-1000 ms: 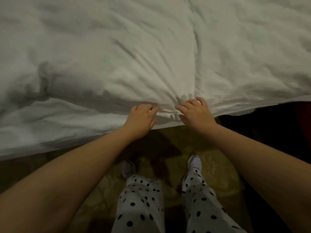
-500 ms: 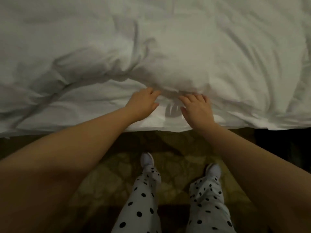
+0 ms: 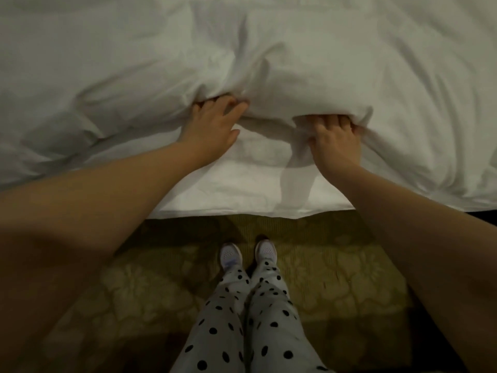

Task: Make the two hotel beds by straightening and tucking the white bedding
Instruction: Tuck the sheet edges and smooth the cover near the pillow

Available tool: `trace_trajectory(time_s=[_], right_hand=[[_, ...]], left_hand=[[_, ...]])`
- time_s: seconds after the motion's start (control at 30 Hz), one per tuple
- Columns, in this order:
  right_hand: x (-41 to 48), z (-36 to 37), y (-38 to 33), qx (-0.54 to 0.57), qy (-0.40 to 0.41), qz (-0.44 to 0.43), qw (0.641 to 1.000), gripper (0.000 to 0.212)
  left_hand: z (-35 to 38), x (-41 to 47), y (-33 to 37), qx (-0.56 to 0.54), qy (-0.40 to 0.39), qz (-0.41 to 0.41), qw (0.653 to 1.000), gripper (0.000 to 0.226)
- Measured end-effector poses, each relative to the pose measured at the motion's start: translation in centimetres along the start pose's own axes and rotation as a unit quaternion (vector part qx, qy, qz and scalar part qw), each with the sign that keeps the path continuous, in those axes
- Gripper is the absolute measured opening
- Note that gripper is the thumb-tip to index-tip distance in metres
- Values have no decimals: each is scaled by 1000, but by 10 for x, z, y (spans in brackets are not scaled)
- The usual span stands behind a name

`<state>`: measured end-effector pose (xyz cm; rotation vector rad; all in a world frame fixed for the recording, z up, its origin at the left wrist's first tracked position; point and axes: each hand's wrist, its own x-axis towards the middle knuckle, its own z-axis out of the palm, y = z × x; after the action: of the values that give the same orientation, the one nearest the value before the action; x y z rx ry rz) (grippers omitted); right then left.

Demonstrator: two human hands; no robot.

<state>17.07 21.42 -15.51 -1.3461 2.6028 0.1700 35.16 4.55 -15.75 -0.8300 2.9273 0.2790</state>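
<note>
- Duvet (image 3: 349,63): white, soft and puffy, creased. It covers the bed from 9 through 12 to 3 o'clock, and its near edge is rolled into a fat rounded fold just above centre.
- Carpet (image 3: 336,278): olive, with a pale floral pattern, spreading from 4 to 8 o'clock.
- Sheet (image 3: 242,184): flat, smooth white cloth with a straight hem, showing below the fold at centre.
- Trousers (image 3: 242,332): pale with black dots, at 6 o'clock.
- Left hand (image 3: 212,127): fingers spread and fairly straight, tips pushed under the fold.
- Right hand (image 3: 336,144): at 2 o'clock of centre, fingers curled into the duvet's edge and bunching the cloth.
- Shoes (image 3: 231,255): white, side by side.
- Half a second ago the hands were closer together. They are now well apart, more sheet is showing, and the feet have drawn together.
</note>
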Motion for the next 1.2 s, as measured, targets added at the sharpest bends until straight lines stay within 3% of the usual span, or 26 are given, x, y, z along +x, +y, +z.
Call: trace_trajectory(time_s=[0.17, 0.37, 0.47, 0.6, 0.7, 0.83, 0.97, 1.07, 1.2], right_hand=[[15, 6, 8, 6, -30, -26, 999, 48], [21, 9, 10, 11, -51, -20, 998, 45], [18, 2, 5, 61, -64, -20, 996, 43], [-19, 1, 2, 144, -86, -105, 980, 28], [-50, 4, 7, 227, -107, -80, 965, 17], [-60, 3, 13, 256, -88, -68, 960, 14], [-72, -3, 15, 230, -39, -131, 963, 26], [-83, 1, 20, 166, -23, -186, 968, 40], [-84, 7, 23, 145, 52, -195, 969, 25]], left_hand=[[5, 20, -2, -13, -50, 20, 998, 63], [9, 34, 6, -47, -87, 7, 995, 48], [9, 29, 13, -50, -86, -12, 995, 45], [10, 13, 29, -85, -84, -43, 992, 45], [17, -5, 39, -54, -82, -36, 995, 44], [19, -21, 41, -8, -36, 30, 999, 35], [5, -22, 43, -89, -33, 147, 985, 37], [-4, -26, 49, -86, -103, 117, 984, 29], [-15, -34, 57, -90, -168, 71, 979, 30]])
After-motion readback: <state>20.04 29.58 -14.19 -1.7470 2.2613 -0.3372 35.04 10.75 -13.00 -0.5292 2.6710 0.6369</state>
